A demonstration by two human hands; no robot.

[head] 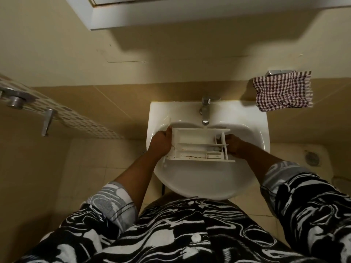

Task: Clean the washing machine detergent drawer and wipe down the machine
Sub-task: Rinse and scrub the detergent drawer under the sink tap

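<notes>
— Entry one: the hands?
— Left hand (pixel 161 142): fingers curled round the left end of the detergent drawer (pixel 197 138), knuckles toward the camera. Right hand (pixel 236 147): closed on the drawer's right end, fingers mostly hidden behind the end plate. Both grip it.

— The drawer?
— White plastic, open side up, held roughly level over the bowl of the sink (pixel 209 183), long axis left to right. One wide compartment on the far side, two narrow channels on the near side, small fittings at the right end. Brownish residue along the near dividers. Far edge directly below the spout of the tap (pixel 204 111). Whether the drawer touches the bowl: cannot tell.

— Surroundings?
— Sink: white, set against beige wall tiles. Tap: chrome, centred on the back rim. Checked cloth (pixel 283 91): red and white, draped from a metal holder (pixel 279 72) on the wall, up and right of the sink. White cabinet (pixel 190 16) overhead. Mosaic tile band (pixel 79 120) at left, carrying metal fittings (pixel 16 100). Beside the sink at right, a white fixture (pixel 296 150) with a round metal part on top; kind unclear.

— The wearer?
— Black-and-white patterned shirt (pixel 171 234), sleeves rolled up the forearms, one white button (pixel 196 237).
</notes>
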